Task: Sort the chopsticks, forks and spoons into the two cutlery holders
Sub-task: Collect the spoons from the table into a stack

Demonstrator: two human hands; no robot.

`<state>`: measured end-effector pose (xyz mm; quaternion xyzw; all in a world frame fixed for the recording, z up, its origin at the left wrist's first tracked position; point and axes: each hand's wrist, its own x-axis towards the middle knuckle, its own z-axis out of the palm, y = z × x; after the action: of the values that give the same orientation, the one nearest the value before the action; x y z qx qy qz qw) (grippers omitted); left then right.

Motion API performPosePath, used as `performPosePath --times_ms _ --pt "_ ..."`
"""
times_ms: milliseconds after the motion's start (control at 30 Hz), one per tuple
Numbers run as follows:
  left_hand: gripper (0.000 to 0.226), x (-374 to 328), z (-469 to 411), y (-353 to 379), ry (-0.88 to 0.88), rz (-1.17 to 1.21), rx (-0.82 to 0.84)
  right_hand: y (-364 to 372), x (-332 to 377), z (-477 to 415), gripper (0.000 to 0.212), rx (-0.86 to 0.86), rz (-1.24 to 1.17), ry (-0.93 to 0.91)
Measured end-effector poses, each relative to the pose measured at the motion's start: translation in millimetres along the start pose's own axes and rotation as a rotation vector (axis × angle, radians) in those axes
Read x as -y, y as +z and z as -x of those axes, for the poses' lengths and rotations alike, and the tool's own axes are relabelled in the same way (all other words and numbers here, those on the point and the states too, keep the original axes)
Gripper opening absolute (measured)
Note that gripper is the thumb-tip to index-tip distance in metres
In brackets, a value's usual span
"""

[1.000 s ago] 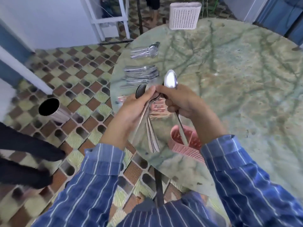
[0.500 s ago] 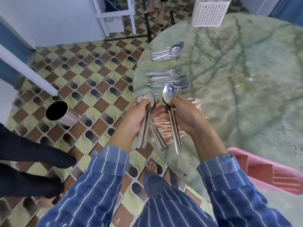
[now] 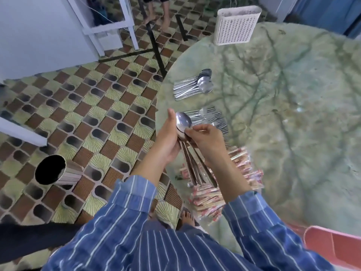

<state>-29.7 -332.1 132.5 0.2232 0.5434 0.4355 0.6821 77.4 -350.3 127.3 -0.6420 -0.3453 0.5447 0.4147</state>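
Now that the split spoons (image 3: 183, 122) form one bundle, my left grip (image 3: 167, 142) and right grip (image 3: 208, 140) both clasp it, ready to stow

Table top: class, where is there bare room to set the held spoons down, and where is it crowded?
Bare: the wide stretch of table right of the piles, between the white holder and the pink holder; also the gap between white holder and loose spoons. Crowded: the left edge, where loose spoons, forks and chopsticks lie in a row.
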Motion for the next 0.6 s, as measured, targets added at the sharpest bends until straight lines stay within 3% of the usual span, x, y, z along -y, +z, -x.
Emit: performPosePath --times_ms 100,233,300,433,500,600 --pt "0.035 -6 -26 4 0.042 -0.106 0.048 6 3 -19 0.016 -0.062 0.023 -0.069" --pt "0.007 -23 -69 2 0.067 -0.027 0.075 27 9 -43 0.009 -0.168 0.185 -0.159" --pt "0.005 -38 -94 -1 0.090 -0.020 0.102 39 11 -54 0.019 -0.164 0.258 -0.079" --pt "0.008 -76 -146 -12 0.103 -0.043 0.187 67 20 -83 0.051 0.089 0.234 0.175" --pt "0.009 -92 -170 -16 0.079 -0.027 0.273 81 30 -96 0.044 0.131 0.205 0.134" --pt "0.011 -107 -202 -17 0.026 -0.107 0.392 103 43 -111 0.033 0.017 0.126 0.140"
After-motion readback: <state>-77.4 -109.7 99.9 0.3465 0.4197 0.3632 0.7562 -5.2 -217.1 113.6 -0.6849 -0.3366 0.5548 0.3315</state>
